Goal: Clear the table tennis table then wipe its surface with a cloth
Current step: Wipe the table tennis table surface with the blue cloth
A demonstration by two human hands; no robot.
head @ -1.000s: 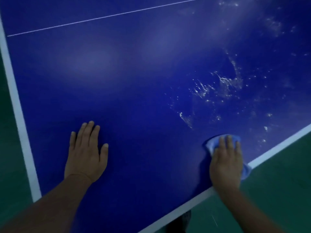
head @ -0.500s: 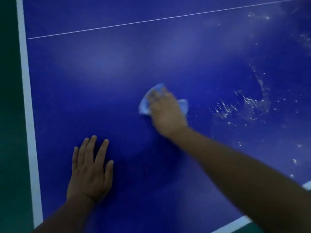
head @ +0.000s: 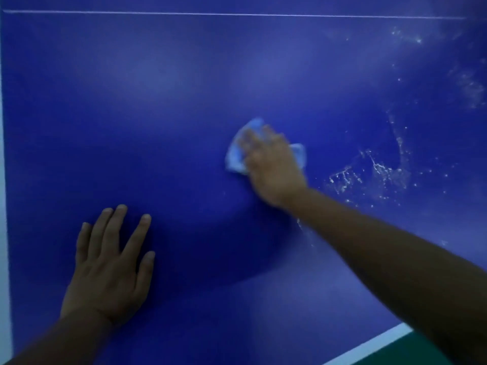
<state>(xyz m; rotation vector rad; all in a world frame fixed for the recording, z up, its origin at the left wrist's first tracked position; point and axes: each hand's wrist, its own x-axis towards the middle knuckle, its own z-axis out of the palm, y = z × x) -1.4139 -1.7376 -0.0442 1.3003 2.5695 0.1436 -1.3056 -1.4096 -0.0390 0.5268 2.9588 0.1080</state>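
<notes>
Here, the left hand lies flat on the blue table, fingers straight and spread, holding nothing. Mid-table, the right hand presses down on the pale blue cloth, fingers blurred. White smears speckle the surface beyond.

- Table: deep blue, with white edge bands at left and near right and a thin white line across the far side.
- Cloth: pale blue.
- Splatter at right: whitish specks and streaks.
- Floor: green.
</notes>
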